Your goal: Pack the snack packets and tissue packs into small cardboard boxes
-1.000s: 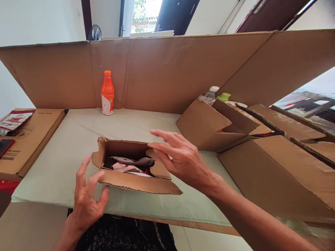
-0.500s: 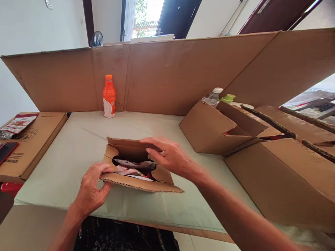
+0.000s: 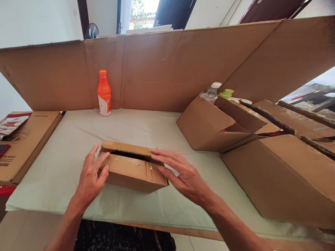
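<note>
Small box (image 3: 134, 168): on pale cloth (image 3: 131, 127), btw. both hands; top flaps folded over, dark gap btw. them.
L hand (image 3: 91, 177): half open, fingertips at box's left end, no grip seen.
R hand (image 3: 185, 176): fingers extended, loosely open, tips at right end.
Orange bottle (image 3: 104, 96): upright, nr. cardboard wall (image 3: 167, 73).

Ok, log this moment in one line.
small box: flaps folded over, gap between | left hand: at left end | right hand: at right end
</note>
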`<action>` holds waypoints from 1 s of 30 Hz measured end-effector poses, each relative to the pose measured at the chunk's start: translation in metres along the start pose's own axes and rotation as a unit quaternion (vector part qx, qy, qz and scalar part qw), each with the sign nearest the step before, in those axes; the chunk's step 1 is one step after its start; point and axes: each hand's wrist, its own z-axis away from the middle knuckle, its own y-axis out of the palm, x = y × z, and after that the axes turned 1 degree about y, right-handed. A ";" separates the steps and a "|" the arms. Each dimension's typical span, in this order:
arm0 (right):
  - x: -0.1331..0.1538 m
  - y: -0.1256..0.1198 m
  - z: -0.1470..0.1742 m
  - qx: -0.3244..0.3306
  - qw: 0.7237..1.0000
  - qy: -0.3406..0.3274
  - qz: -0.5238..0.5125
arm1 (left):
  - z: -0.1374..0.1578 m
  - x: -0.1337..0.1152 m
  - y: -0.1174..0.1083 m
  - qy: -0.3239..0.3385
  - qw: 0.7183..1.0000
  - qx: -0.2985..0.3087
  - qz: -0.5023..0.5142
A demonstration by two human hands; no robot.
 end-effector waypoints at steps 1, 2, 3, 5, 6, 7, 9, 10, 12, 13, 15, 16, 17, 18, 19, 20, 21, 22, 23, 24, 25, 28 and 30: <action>-0.001 0.005 0.002 0.000 1.000 -0.015 0.008 | -0.001 0.000 0.002 0.006 1.000 0.000 -0.007; -0.001 0.009 0.003 0.000 1.000 -0.022 0.015 | -0.002 0.000 0.004 0.013 1.000 -0.005 -0.015; -0.002 0.012 0.004 0.002 0.999 -0.026 0.022 | -0.003 0.000 0.006 0.025 0.999 -0.009 -0.020; -0.003 0.012 0.006 0.019 0.999 -0.032 0.031 | -0.007 0.002 0.006 0.059 0.998 -0.004 -0.022; -0.003 0.010 0.008 0.035 0.998 -0.041 0.032 | -0.008 0.003 0.004 0.077 0.997 0.006 -0.021; -0.004 0.009 0.011 0.052 0.997 -0.054 0.031 | -0.010 0.005 0.002 0.091 0.996 0.017 -0.018; -0.005 0.006 0.017 0.082 0.993 -0.075 0.033 | -0.010 0.009 -0.004 0.107 0.993 0.041 -0.005; -0.006 0.006 0.021 0.089 0.992 -0.080 0.036 | -0.009 0.011 -0.008 0.110 0.992 0.054 0.004; -0.009 0.008 0.027 0.089 0.991 -0.085 0.042 | -0.004 0.015 -0.015 0.116 0.990 0.081 0.016; -0.011 0.010 0.029 0.088 0.991 -0.087 0.041 | 0.000 0.016 -0.017 0.119 0.989 0.089 0.012; -0.015 0.015 0.027 0.088 0.991 -0.092 0.031 | 0.008 0.020 -0.021 0.124 0.989 0.084 -0.012; -0.016 0.019 0.023 0.092 0.991 -0.094 0.023 | 0.012 0.022 -0.022 0.125 0.989 0.073 -0.028; -0.017 0.023 0.018 0.097 0.991 -0.096 0.015 | 0.016 0.025 -0.023 0.128 0.989 0.058 -0.042; -0.016 0.027 0.012 0.103 0.990 -0.099 0.009 | 0.019 0.029 -0.024 0.129 0.989 0.041 -0.054; -0.015 0.032 0.004 0.107 0.989 -0.101 0.004 | 0.021 0.033 -0.026 0.129 0.989 0.023 -0.064; -0.013 0.037 -0.003 0.109 0.989 -0.103 0.000 | 0.022 0.037 -0.027 0.126 0.989 0.004 -0.074; -0.011 0.041 -0.009 0.111 0.988 -0.104 -0.001 | 0.022 0.041 -0.029 0.124 0.989 -0.012 -0.082; -0.008 0.044 -0.015 0.113 0.988 -0.105 0.001 | 0.021 0.046 -0.031 0.123 0.988 -0.025 -0.089; -0.005 0.046 -0.019 0.115 0.988 -0.105 0.005 | 0.019 0.049 -0.032 0.126 0.987 -0.034 -0.094; -0.003 0.046 -0.021 0.117 0.988 -0.104 0.010 | 0.017 0.052 -0.032 0.133 0.986 -0.039 -0.098; -0.002 0.045 -0.021 0.118 0.988 -0.103 0.016 | 0.013 0.054 -0.031 0.144 0.983 -0.042 -0.101; -0.002 0.029 -0.004 0.098 0.990 -0.089 0.039 | 0.000 0.049 -0.018 0.186 0.977 -0.040 -0.101; -0.007 0.013 0.020 0.064 0.994 -0.062 0.055 | -0.011 0.035 -0.001 0.213 0.973 -0.025 -0.083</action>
